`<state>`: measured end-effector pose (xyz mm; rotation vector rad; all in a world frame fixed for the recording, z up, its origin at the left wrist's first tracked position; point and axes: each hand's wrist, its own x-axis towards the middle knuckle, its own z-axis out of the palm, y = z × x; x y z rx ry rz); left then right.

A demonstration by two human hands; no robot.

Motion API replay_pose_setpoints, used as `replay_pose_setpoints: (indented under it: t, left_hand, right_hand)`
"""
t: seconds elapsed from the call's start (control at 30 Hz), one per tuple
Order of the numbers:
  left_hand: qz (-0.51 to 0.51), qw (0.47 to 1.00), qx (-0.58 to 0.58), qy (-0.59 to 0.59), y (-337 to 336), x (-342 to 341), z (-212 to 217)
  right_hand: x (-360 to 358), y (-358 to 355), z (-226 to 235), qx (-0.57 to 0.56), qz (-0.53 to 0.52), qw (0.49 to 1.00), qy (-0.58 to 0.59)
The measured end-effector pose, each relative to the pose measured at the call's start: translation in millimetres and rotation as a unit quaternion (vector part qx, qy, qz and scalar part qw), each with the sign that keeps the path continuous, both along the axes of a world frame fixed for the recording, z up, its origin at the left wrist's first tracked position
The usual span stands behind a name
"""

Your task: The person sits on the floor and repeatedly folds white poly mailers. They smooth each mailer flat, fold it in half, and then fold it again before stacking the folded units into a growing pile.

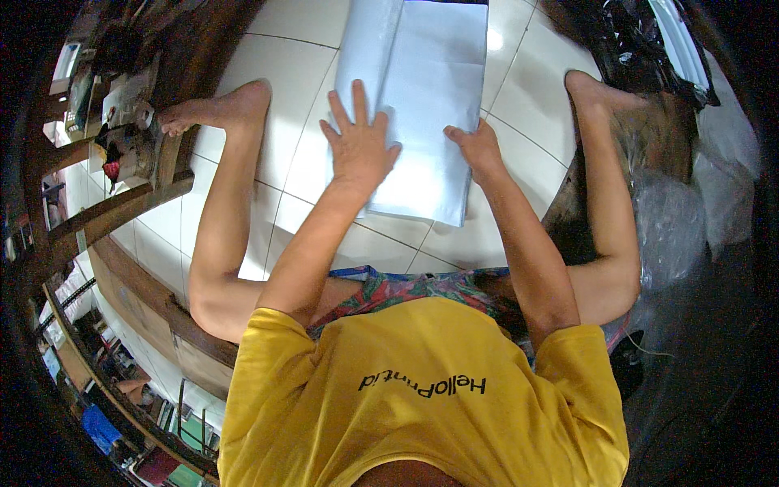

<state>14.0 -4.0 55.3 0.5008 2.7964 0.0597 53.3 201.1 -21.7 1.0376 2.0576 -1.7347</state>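
Note:
A long, pale bluish-white sheet [434, 81] lies on the tiled floor between my legs, with a lengthwise fold or overlap left of its middle. Whether it is paper or plastic I cannot tell. My left hand [361, 150] rests on its left part, fingers spread and palm down. At the right edge, my right hand [479, 150] has its thumb on top and the other fingers curled out of sight at the border, pinching the sheet. The near end of the sheet stops short of my shorts; its far end runs toward the top of the view.
White floor tiles [288, 154] surround the sheet. My bent legs flank it on both sides. Wooden furniture [122, 207] stands at the left. Black plastic [625, 49] and clear plastic wrap [669, 227] lie at the right.

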Motion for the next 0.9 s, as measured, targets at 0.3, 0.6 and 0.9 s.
replay_pose_setpoints:
  t: [0.3,0.6,0.9]
  left_hand:
    - [0.223,0.949,0.223,0.029,-122.9,-55.7,-58.0]
    - [0.245,0.954,0.158,-0.069,-131.0,-76.5,-12.1]
    - [0.174,0.969,0.139,0.109,-171.0,-78.8,-174.5]
  right_hand:
    - [-3.3,1.1,-9.6,-0.024,0.007,0.999,0.024]
    - [-3.6,4.0,-23.5,0.036,0.039,0.997,0.051]
    - [-8.0,-14.9,-5.6,0.008,0.025,0.999,0.024]
